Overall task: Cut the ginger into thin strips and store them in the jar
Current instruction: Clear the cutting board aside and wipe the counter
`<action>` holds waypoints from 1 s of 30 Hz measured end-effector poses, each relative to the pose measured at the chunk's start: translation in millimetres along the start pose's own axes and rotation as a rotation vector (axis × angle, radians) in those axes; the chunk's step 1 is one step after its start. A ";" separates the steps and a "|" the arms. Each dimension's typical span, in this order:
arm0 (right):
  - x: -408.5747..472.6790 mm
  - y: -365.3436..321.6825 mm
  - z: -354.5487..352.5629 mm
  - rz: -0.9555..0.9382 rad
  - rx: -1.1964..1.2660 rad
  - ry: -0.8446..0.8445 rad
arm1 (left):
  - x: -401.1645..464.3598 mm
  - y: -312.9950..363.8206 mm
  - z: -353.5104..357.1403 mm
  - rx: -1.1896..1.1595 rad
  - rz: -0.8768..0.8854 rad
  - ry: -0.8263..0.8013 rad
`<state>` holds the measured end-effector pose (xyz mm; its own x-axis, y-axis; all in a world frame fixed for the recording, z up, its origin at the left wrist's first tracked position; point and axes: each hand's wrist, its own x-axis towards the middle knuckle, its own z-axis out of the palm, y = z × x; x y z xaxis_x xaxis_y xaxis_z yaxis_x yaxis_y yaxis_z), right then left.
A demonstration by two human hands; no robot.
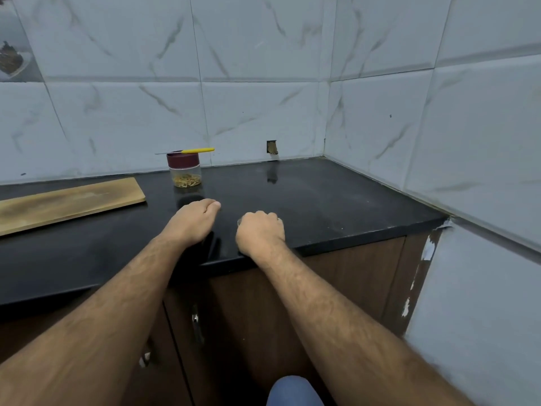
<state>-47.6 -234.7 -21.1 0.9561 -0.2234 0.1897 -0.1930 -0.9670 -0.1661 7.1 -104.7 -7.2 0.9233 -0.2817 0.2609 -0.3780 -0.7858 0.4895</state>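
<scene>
1. Your left hand (195, 220) rests on the black bench (336, 197) with its fingers curled under; its grip is closed, and you hold nothing that shows.
2. Your right hand (260, 231) sits just beside it, near the bench's front edge, also in a loose fist. Something small glints at the thumb side; too small to tell what it is.
3. The jar (185, 171) stands upright toward the back of the bench, close to the tiled wall (117, 112) and beyond your left hand, apart from it. Its maroon lid (183, 160) is on, and the ginger strips (186, 180) lie in the bottom of the clear body.
4. A yellow-handled knife (187, 151) lies flat across the lid, blade pointing left, both ends overhanging the lid's rim.
5. The wooden cutting board (67, 200) lies flat to your left, its near right corner well apart from the jar and from your hands.
6. To the right of the jar the bench runs bare to the corner, where the side wall (468, 127) closes it in.
7. The bench's front edge runs under your wrists; brown cabinet doors (351, 276) lie below it.
</scene>
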 end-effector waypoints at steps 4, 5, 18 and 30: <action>12.4 42.0 -5.0 0.115 0.019 0.023 | 2.2 18.2 17.0 0.011 0.044 -0.039; 13.3 54.0 -7.8 0.147 0.019 0.017 | 2.2 24.4 21.5 0.012 0.053 -0.053; -9.8 133.2 -47.7 0.241 0.111 0.199 | 10.8 64.4 51.9 -0.005 0.139 -0.103; 76.1 48.5 -24.1 -0.055 -0.001 0.070 | 50.2 27.3 33.5 0.067 0.013 -0.071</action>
<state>10.4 -301.5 8.6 0.9474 -0.1779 0.2659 -0.1408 -0.9781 -0.1531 45.4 -158.7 -8.6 0.9217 -0.3286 0.2062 -0.3870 -0.8161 0.4293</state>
